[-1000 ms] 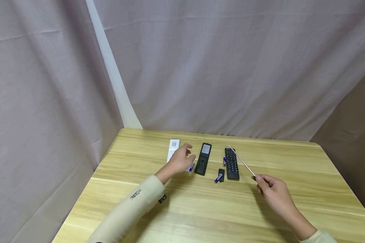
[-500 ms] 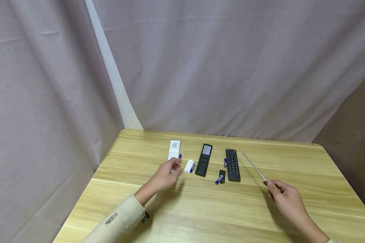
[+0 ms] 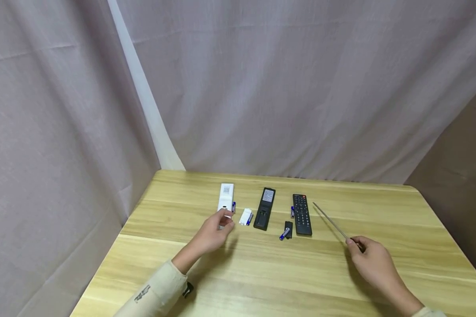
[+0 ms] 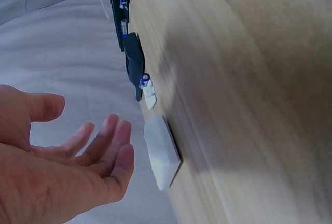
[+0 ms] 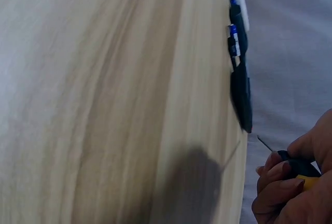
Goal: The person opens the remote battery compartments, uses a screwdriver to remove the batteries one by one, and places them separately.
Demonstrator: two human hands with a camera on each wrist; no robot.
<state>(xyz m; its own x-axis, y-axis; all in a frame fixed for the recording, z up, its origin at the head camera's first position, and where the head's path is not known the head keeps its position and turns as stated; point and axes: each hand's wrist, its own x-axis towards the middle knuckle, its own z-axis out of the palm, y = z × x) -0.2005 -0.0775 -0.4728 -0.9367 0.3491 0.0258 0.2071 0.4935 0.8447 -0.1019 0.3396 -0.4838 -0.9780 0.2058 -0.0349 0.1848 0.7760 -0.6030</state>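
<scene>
Left hand (image 3: 211, 230) hangs over the near end of a white remote (image 3: 225, 196); fingers loosely bent, nothing between them. Left wrist view shows a gap: fingertips near the white remote, not touching it.

White remote lies leftmost in a row on the wooden table (image 3: 262, 277), back side up, printed code at its far end. Long axis runs away from the person, so its length stretches ahead of and below the left fingers, which mask the near end in the head view. A dark spot shows just past the fingertips, perhaps an opening in the casing; too small to be sure.

A blue battery (image 3: 233, 207) lies just beside its right edge. Farther right, a small white cover (image 3: 245, 216) with a second battery (image 3: 250, 219) at its side.

Right hand (image 3: 370, 257) is well apart, gripping a screwdriver (image 3: 330, 221) by its handle, shaft pointing forward and left. A keyed black remote (image 3: 302, 214) is nearest to it. Left hand is clearly the nearer one to the white remote.
</scene>
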